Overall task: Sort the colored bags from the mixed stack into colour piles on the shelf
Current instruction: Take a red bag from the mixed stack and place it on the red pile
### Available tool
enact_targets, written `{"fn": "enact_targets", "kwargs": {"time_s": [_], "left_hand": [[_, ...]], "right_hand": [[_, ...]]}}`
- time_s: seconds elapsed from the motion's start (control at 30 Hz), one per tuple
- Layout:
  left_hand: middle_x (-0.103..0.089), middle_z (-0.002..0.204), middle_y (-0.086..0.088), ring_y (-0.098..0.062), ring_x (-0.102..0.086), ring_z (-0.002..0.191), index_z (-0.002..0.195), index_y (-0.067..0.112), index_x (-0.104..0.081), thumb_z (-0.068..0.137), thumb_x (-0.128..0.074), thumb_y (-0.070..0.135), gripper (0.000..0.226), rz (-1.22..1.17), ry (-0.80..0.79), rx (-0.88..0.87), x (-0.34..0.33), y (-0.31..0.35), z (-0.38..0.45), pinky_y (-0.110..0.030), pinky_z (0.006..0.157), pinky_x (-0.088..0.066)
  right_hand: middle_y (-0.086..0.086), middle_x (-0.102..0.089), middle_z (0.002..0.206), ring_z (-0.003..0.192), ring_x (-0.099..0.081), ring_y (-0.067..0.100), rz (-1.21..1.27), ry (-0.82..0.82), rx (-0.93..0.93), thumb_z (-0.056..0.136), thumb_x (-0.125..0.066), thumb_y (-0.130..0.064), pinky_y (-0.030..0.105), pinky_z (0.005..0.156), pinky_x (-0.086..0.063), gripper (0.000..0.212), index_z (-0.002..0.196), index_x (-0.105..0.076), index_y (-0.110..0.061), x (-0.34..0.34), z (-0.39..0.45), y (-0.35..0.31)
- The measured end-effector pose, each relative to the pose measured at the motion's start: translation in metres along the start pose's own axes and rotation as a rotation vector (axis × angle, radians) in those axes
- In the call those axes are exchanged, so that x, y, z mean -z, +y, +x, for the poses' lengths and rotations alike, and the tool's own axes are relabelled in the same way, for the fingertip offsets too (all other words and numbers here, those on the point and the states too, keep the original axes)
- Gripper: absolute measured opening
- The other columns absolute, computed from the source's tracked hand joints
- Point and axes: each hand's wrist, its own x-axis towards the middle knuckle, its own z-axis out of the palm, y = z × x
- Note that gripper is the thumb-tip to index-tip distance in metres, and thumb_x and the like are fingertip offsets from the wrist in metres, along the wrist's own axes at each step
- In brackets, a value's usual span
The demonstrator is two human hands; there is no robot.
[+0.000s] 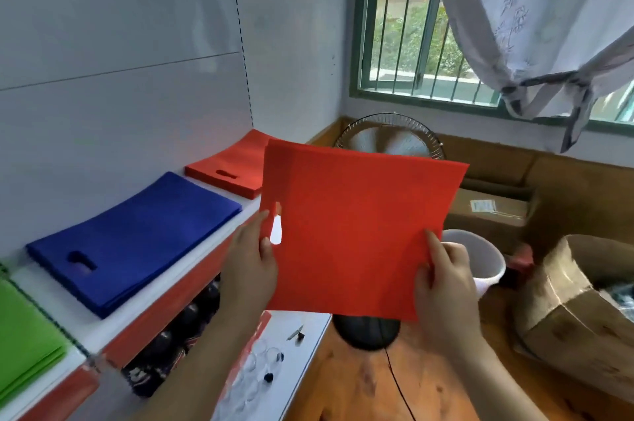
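Both hands hold one red bag (356,231) up in the air beside the shelf (219,242): the left hand (248,269) pinches its handle edge, the right hand (446,286) its lower corner. It likely goes next onto the red pile (230,170), past the blue pile (137,235).

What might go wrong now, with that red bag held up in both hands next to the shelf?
The red bag is floppy and pinched only near its lower edge by the left hand and right hand, so it may sag or slip. The red pile lies at the shelf's far end, past the blue pile; a careless reach might land the bag askew or nudge the blue bags.
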Motion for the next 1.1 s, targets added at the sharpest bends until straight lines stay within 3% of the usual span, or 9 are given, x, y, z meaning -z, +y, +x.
{"fn": "enact_targets", "kwargs": {"time_s": [0.2, 0.3, 0.43, 0.57, 0.73, 0.83, 0.97, 1.1], "left_hand": [[-0.055, 0.144, 0.006, -0.005, -0.052, 0.124, 0.152, 0.032, -0.047, 0.107, -0.05, 0.012, 0.049, 0.037, 0.102, 0.062, -0.032, -0.022, 0.075, -0.014, 0.091, -0.038], [-0.057, 0.142, 0.004, -0.004, -0.052, 0.118, 0.152, 0.029, -0.049, 0.106, -0.05, 0.011, 0.049, 0.043, 0.167, 0.099, -0.05, -0.035, 0.119, -0.018, 0.087, -0.039], [-0.057, 0.14, 0.007, -0.002, -0.053, 0.112, 0.15, 0.032, -0.05, 0.106, -0.05, 0.014, 0.048, 0.046, 0.237, 0.116, -0.066, -0.048, 0.169, -0.015, 0.084, -0.04], [-0.063, 0.13, 0.002, -0.007, -0.056, 0.113, 0.142, 0.018, -0.06, 0.102, -0.054, 0.006, 0.041, 0.131, 0.284, 0.094, -0.071, -0.064, 0.212, -0.013, 0.088, -0.039], [-0.064, 0.123, 0.004, -0.001, -0.054, 0.099, 0.14, 0.019, -0.062, 0.103, -0.057, 0.01, 0.039, 0.25, 0.348, 0.182, -0.072, -0.086, 0.239, -0.002, 0.071, -0.038], [-0.064, 0.126, 0.004, -0.003, -0.055, 0.102, 0.142, 0.02, -0.06, 0.104, -0.057, 0.012, 0.039, 0.31, 0.395, 0.257, -0.075, -0.096, 0.25, -0.007, 0.076, -0.039], [-0.066, 0.132, 0.001, -0.015, -0.064, 0.11, 0.141, 0.019, -0.063, 0.103, -0.058, 0.015, 0.038, 0.386, 0.446, 0.396, -0.08, -0.105, 0.262, -0.031, 0.089, -0.053], [-0.066, 0.13, -0.004, -0.024, -0.063, 0.113, 0.138, 0.017, -0.065, 0.102, -0.059, 0.017, 0.036, 0.542, 0.45, 0.563, -0.092, -0.105, 0.273, -0.037, 0.088, -0.052]], "right_hand": [[0.01, -0.051, 0.123, 0.103, -0.059, 0.035, 0.038, -0.044, 0.116, 0.087, -0.062, 0.008, 0.033, 0.085, -0.043, 0.066, 0.15, -0.055, -0.012, -0.078, 0.099, 0.009], [0.008, -0.051, 0.122, 0.101, -0.059, 0.034, 0.011, -0.073, 0.171, 0.088, -0.063, 0.005, 0.029, 0.083, -0.039, 0.065, 0.15, -0.055, -0.013, -0.116, 0.149, 0.008], [0.006, -0.05, 0.124, 0.106, -0.06, 0.033, 0.046, -0.122, 0.233, 0.09, -0.061, 0.002, 0.037, 0.09, -0.051, 0.065, 0.153, -0.052, -0.013, -0.158, 0.219, -0.001], [0.005, -0.05, 0.125, 0.107, -0.058, 0.029, 0.089, -0.154, 0.265, 0.091, -0.059, 0.0, 0.034, 0.092, -0.048, 0.064, 0.153, -0.052, -0.016, -0.206, 0.278, -0.011], [-0.002, -0.048, 0.124, 0.108, -0.056, 0.021, 0.178, -0.269, 0.332, 0.097, -0.056, -0.003, 0.033, 0.093, -0.047, 0.059, 0.154, -0.051, -0.02, -0.271, 0.327, -0.033], [-0.003, -0.05, 0.124, 0.108, -0.056, 0.02, 0.22, -0.364, 0.39, 0.097, -0.054, -0.002, 0.037, 0.092, -0.051, 0.059, 0.153, -0.051, -0.02, -0.311, 0.36, -0.05], [0.0, -0.056, 0.119, 0.103, -0.06, 0.024, 0.254, -0.479, 0.507, 0.099, -0.054, -0.004, 0.043, 0.092, -0.055, 0.055, 0.152, -0.054, -0.019, -0.361, 0.401, -0.07], [0.005, -0.06, 0.123, 0.109, -0.06, 0.029, 0.254, -0.601, 0.633, 0.1, -0.054, -0.006, 0.047, 0.094, -0.055, 0.051, 0.15, -0.056, -0.015, -0.409, 0.434, -0.082]]}}
